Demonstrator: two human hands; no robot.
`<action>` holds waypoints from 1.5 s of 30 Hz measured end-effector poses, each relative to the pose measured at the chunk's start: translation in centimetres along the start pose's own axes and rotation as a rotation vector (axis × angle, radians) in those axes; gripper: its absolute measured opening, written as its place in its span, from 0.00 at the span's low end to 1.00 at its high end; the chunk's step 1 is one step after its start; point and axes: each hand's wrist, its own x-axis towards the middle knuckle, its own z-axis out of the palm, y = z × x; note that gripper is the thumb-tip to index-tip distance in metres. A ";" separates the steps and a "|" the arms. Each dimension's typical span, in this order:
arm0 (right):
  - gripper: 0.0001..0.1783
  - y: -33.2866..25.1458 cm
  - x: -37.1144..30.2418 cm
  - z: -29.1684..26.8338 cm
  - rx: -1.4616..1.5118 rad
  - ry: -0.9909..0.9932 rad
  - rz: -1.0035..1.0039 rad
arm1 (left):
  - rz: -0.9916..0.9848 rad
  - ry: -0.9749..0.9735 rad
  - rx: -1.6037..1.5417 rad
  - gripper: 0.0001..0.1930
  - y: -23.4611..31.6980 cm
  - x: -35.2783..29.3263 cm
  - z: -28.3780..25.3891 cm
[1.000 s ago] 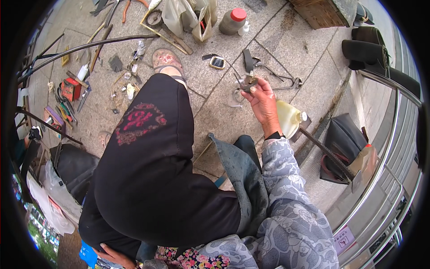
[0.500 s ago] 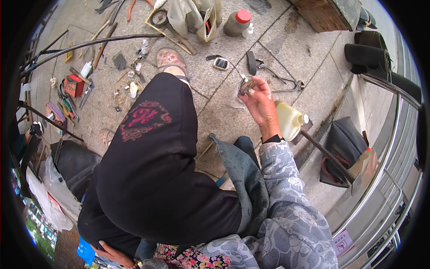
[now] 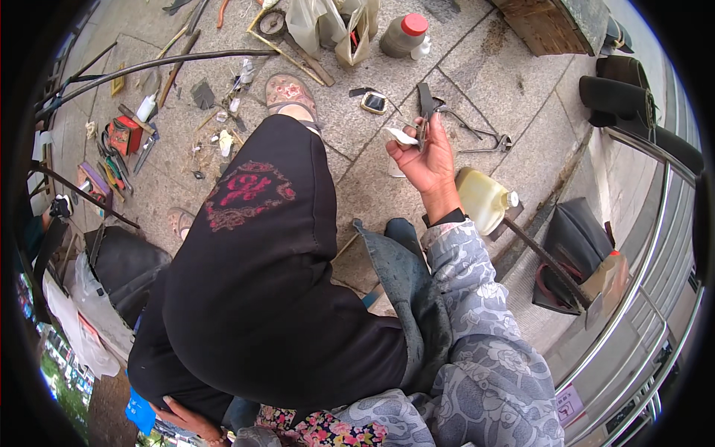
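My right hand point(image 3: 432, 165) is raised over the paving, its thumb and fingers pinched on a small flat dark piece point(image 3: 422, 137). A white flap or scrap point(image 3: 402, 136) sticks out to the left beside it; I cannot make out what kind of thing this is. My left hand point(image 3: 188, 419) lies flat against the black trousers at the lower left, fingers stretched, holding nothing that I can see. Just past the right hand are a black strip point(image 3: 425, 99) and metal pliers point(image 3: 469, 127). Close by its wrist stands a jug of yellowish liquid point(image 3: 480, 200).
Ahead are a red-lidded jar point(image 3: 404, 36), plastic bags point(image 3: 354, 33) and a small gold-framed device point(image 3: 374, 103). Hand tools point(image 3: 112, 167) and a red box point(image 3: 124, 137) lie at left. A black bag point(image 3: 573, 246) sits by the metal railing point(image 3: 659, 223) at right.
My right hand has turned the small piece on edge, and a white part now shows to its left. The left hand stays by the trousers.
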 end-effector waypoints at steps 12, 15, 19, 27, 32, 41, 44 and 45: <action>0.20 1.1 -0.4 0.1 0.331 -0.661 0.187 | 0.006 0.029 0.023 0.28 -0.1 0.2 0.2; 0.21 1.2 -0.5 0.2 0.305 -0.728 0.169 | 0.002 0.033 0.023 0.28 0.6 0.1 0.2; 0.21 1.2 -0.8 0.6 0.245 -0.699 0.115 | -0.017 0.031 0.018 0.28 0.9 0.1 0.3; 0.30 1.5 -0.4 0.2 0.230 -0.721 0.129 | -0.013 0.024 0.003 0.28 0.6 0.0 0.2; 0.39 0.2 -2.2 1.9 0.196 -0.637 0.101 | -0.037 0.007 -0.056 0.29 2.3 -0.2 0.3; 0.62 -3.1 -8.2 5.7 0.133 -0.743 0.077 | 0.068 0.031 -0.030 0.29 1.2 -0.2 0.2; 0.60 -4.0 -10.8 7.7 0.088 -0.827 0.024 | 0.142 0.033 0.009 0.29 1.5 0.0 0.2; 0.55 -4.3 -11.7 8.4 0.011 -0.856 0.000 | 0.285 0.106 0.081 0.28 2.2 0.1 0.2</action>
